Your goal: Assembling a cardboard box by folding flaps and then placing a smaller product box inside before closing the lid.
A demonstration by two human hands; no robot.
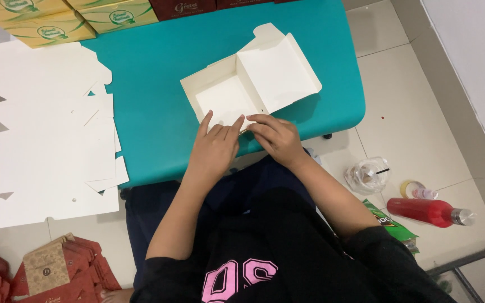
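The left hand point(215, 147) lies with its fingers stretched and close together on the near edge of one white cardboard box point(237, 92), pressing it; it holds nothing closed. The right hand point(279, 137), just beside it, pinches the same edge with bent fingers. The box stands open on the teal desk point(152, 106), its lid point(276, 70) thrown back to the right.

From the left: a stack of flat white cardboard sheets point(40, 140) on the desk's left side, and behind it yellow-green boxes point(51, 28), at least three. On the floor low at the left lie reddish folded cartons point(57, 269). At the right on the floor are one clear plastic cup point(367, 175), one tape roll point(411, 188) and one red bottle point(430, 212).
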